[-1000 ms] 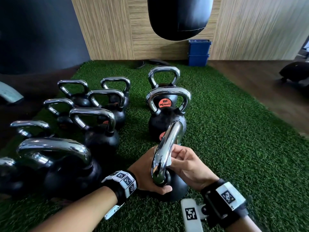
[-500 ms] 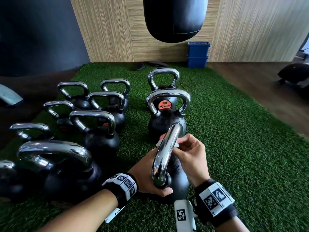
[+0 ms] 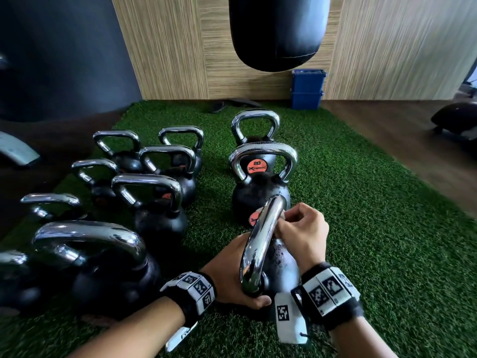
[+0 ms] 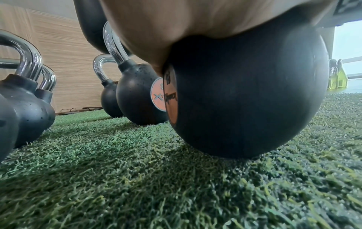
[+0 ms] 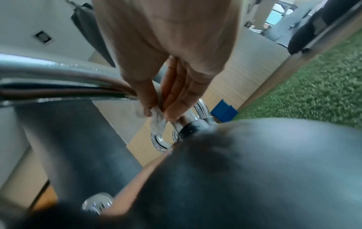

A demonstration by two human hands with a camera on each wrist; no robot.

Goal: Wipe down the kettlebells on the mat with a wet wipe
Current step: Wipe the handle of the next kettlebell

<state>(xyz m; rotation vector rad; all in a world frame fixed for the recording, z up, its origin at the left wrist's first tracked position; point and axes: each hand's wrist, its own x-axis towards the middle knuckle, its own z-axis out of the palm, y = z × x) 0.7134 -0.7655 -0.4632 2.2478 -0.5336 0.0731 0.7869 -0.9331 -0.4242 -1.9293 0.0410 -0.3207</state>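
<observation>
Nearest the person, the left hand cupped the near side of the nearest kettlebell, thumb curled under the base of its chrome handle, steadying the black ball on the green mat; the left wrist view showed that ball sitting on the turf with the palm pressed over its top. Just beyond, the right hand was closed around the far end of the handle, pinching a crumpled wet wipe between thumb and fingers against the chrome, close to where the handle meets the ball. The step in hand appeared to be wiping this bell's handle, with the wipe near its far end. The next move would probably call for drawing the wipe along the rest of the chrome and over the ball while the left hand kept the weight from rocking, then shifting to another bell. Directly behind stood a kettlebell with an orange label and one more behind it; a cluster of others stood to the left on the mat. Whether any of them had been wiped could not be judged.
</observation>
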